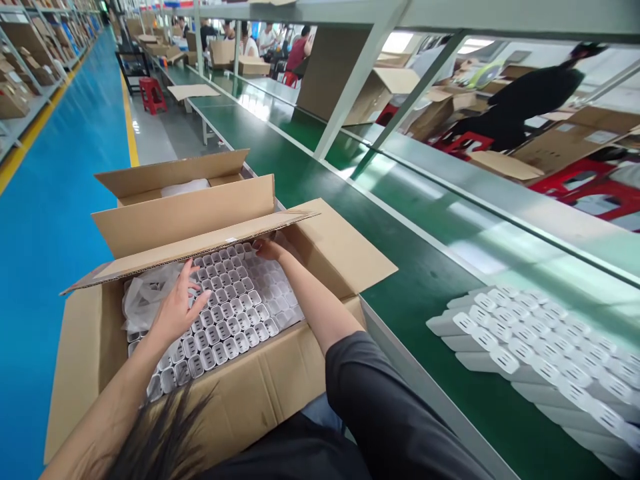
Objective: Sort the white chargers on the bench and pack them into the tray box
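An open cardboard box in front of me holds rows of small white, open-topped rectangular plastic housings with dark slots inside. My left hand hovers over the left part of the rows, fingers spread, with nothing in it. Beside it, a crumpled translucent plastic bag lies in the box's left side. My right hand reaches to the far right of the rows, under the raised far flap. Its fingers are curled at the end of a row; what they grip is partly hidden. Translucent wrap covers the housings on the right.
Similar white housings stand in a block on the green conveyor belt to my right. Another open box sits just beyond mine. Metal posts rise along the line. People and red stools are farther off.
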Available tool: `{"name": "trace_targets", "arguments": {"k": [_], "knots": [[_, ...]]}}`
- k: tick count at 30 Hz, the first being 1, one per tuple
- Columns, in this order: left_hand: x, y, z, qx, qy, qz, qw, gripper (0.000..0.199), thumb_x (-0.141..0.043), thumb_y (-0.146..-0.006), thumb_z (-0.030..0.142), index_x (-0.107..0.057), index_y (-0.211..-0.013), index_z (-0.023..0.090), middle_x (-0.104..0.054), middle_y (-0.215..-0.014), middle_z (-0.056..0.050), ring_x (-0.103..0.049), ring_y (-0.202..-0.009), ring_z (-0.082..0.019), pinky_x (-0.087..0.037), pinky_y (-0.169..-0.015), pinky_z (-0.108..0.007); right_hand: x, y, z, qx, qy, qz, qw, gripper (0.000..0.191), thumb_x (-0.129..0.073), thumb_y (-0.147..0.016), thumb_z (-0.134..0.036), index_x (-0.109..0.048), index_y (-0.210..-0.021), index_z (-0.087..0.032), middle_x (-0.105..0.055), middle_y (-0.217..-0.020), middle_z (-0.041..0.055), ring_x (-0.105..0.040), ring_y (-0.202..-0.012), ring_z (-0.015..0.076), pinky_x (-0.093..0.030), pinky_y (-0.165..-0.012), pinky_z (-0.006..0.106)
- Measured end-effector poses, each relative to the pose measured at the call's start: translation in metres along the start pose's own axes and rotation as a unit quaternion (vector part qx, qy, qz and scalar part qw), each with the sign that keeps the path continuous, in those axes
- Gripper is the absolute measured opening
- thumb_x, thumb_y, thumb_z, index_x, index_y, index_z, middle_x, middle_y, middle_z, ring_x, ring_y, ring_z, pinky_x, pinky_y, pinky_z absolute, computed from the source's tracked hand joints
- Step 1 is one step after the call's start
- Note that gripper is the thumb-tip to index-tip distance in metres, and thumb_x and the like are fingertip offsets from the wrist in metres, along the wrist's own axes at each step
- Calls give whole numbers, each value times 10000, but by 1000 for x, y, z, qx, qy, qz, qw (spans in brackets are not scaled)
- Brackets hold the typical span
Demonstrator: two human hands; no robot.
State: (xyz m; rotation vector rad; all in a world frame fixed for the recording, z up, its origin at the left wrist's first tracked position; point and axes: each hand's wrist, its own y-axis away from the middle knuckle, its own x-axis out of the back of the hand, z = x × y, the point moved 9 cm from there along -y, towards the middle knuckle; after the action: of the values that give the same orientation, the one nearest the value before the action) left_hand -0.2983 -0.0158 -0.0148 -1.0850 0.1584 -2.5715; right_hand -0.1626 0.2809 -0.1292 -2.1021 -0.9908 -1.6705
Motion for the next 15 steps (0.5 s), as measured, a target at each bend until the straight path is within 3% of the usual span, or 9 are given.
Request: {"name": "trace_targets", "arguments": {"k": [4,15], "knots": [[-5,0,-1,-2,3,-8,1000,800,-521,-955,485,-59,-1577,285,-473,-1473,-165,-662,-973,-198,-575,-711,-329,-12,4,-1,-30,-33,-18,999,341,-602,-966,-371,-597,-1243,-172,-623,-1238,92,-640,-1044,206,-567,-886,418],[-11,-3,1,0,15,-21,1000,805,-514,-952,493,-33,-1570,308,-469,-1474,-153,-666,-968,-196,-575,-734,-330,-9,8,0,-92,-66,31,993,354,-610,-960,-372,-598,-1249,-168,-609,-1269,103,-628,-1084,221,-554,-918,433]]}}
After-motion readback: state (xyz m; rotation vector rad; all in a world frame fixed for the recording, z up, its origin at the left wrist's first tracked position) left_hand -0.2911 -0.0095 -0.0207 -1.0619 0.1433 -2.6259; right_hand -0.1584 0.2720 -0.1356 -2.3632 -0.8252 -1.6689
